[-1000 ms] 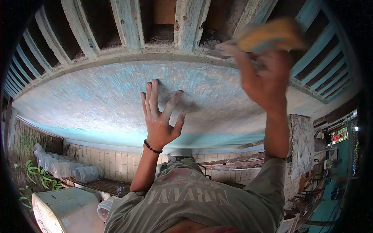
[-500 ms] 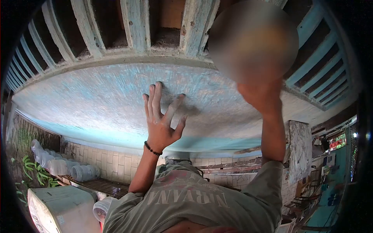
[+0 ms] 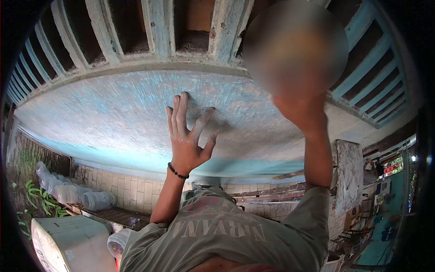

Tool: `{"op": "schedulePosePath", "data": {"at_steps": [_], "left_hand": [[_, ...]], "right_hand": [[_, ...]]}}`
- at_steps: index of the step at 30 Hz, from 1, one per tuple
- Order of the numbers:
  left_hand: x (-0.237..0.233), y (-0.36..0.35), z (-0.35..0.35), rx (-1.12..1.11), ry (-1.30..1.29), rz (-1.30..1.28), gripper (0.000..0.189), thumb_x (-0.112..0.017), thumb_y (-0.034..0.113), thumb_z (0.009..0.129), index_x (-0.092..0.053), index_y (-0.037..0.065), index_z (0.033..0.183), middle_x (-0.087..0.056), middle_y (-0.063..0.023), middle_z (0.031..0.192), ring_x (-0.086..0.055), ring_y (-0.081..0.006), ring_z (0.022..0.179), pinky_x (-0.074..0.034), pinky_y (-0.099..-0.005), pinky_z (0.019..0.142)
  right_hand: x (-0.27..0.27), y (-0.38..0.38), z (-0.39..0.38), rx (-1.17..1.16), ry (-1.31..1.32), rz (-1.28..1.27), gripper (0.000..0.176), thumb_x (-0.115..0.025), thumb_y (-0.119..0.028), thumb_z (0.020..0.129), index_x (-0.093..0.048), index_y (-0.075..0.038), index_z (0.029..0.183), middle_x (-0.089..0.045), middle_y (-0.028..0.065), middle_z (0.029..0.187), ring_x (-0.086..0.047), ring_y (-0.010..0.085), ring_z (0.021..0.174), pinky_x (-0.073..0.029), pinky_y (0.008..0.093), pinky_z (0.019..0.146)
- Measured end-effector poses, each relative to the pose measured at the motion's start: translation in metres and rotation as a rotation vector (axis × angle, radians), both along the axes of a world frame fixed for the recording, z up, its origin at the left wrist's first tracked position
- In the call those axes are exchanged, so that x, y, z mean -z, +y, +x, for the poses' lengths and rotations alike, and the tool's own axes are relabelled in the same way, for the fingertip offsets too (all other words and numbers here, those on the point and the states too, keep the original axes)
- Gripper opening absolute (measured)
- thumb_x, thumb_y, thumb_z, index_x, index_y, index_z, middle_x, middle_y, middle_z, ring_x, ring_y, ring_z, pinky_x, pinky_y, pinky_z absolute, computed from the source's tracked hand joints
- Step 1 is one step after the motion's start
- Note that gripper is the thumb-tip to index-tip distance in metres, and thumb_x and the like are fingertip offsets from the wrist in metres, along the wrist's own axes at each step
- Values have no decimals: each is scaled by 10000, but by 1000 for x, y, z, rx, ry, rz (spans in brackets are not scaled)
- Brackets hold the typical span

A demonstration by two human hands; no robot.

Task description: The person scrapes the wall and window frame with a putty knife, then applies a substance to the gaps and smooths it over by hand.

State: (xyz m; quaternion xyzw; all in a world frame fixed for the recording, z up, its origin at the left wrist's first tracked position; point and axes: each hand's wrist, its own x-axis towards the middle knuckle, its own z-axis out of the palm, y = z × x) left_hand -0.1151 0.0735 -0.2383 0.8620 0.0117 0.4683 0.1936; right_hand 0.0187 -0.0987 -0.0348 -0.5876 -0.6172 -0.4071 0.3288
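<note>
My left hand, with a dark bead bracelet at the wrist, rests its spread fingers on the scraped wall. The wall's surface is a patchy mix of blue and grey, and the fingers look dusty. Raised on the right, my right hand is near the upper edge of the wall and the slats. A round blur hides its fingers, and only the part by the wrist shows. Something yellowish is smeared inside that blur, and I cannot make out whether it is held.
Worn blue wooden slats run above the wall. Lower left are clear plastic containers, a pale box and green plants. A weathered board stands at the right, with cluttered furniture beyond it.
My left hand stays on the wall with fingers spread. My right wrist has shifted very slightly left and up. The view has moved only a little.
</note>
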Motion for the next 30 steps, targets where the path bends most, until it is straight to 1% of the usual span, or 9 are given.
{"op": "schedulePosePath", "data": {"at_steps": [9, 14, 17, 18, 21, 22, 25, 29, 30], "left_hand": [[-2, -2, -5, 21, 16, -14, 546, -765, 253, 807, -651, 204, 1339, -216, -284, 1621, -209, -506, 1498, -196, -675, 1172], [-5, 0, -6, 28, -4, 1, 524, -761, 228, 808, -662, 173, 1320, -239, -284, 1613, -224, -501, 1496, -202, -665, 1173], [-11, 2, -11, 73, -24, -23, 503, -750, 192, 813, -664, 129, 1305, -250, -283, 1608, -232, -491, 1496, -227, -638, 1178], [-11, 5, -10, 77, -68, -30, 522, -746, 192, 800, -660, 137, 1312, -258, -284, 1606, -242, -494, 1491, -229, -643, 1174], [-12, 13, -7, 67, -177, -41, 560, -737, 192, 779, -648, 147, 1330, -272, -289, 1600, -258, -503, 1481, -229, -651, 1167], [-14, 15, -6, 53, -195, -36, 559, -735, 192, 782, -646, 142, 1332, -272, -291, 1599, -255, -507, 1481, -227, -650, 1168], [-14, 16, -5, 26, -150, -39, 570, -734, 228, 806, -632, 181, 1365, -263, -289, 1604, -241, -514, 1483, -220, -649, 1171], [-12, 18, -6, -5, -71, 1, 590, -755, 220, 802, -626, 180, 1377, -217, -286, 1622, -206, -518, 1493, -212, -635, 1187], [-11, 18, -8, -10, -39, 11, 595, -764, 205, 796, -627, 164, 1374, -197, -286, 1629, -191, -521, 1497, -208, -628, 1195]], "right_hand": [[14, 9, 10, -55, 201, 39, 171, -781, -104, 861, -689, -18, 976, -748, 110, 811, -748, 245, 703, -560, 327, 625], [2, 3, 3, -13, -12, 55, 196, -777, -131, 870, -671, -28, 999, -723, 96, 756, -738, 264, 698, -553, 341, 645], [8, 5, 0, 42, 105, -56, 184, -795, -123, 854, -689, -31, 973, -728, 100, 797, -740, 254, 714, -551, 341, 643], [-1, 1, -3, 61, -44, -73, 195, -797, -137, 855, -687, -33, 977, -731, 115, 847, -739, 260, 722, -547, 341, 635], [0, 2, 1, -62, 45, 67, 183, -783, -134, 865, -685, -32, 982, -732, 125, 882, -745, 268, 740, -555, 349, 639], [4, 6, 0, 33, -36, 21, 183, -783, -118, 859, -685, -28, 984, -737, 116, 870, -749, 269, 733, -562, 352, 645], [1, 4, -7, 108, -13, -73, 203, -793, -104, 845, -691, -30, 1003, -745, 111, 893, -754, 254, 754, -569, 352, 660], [2, 8, -5, -101, 163, 113, 101, -734, -52, 875, -772, -34, 967, -744, 77, 882, -699, 167, 768, -521, 291, 677], [3, 9, -8, 104, -32, -39, 97, -714, -34, 890, -754, -11, 975, -743, 84, 881, -698, 169, 767, -525, 283, 688]]}}
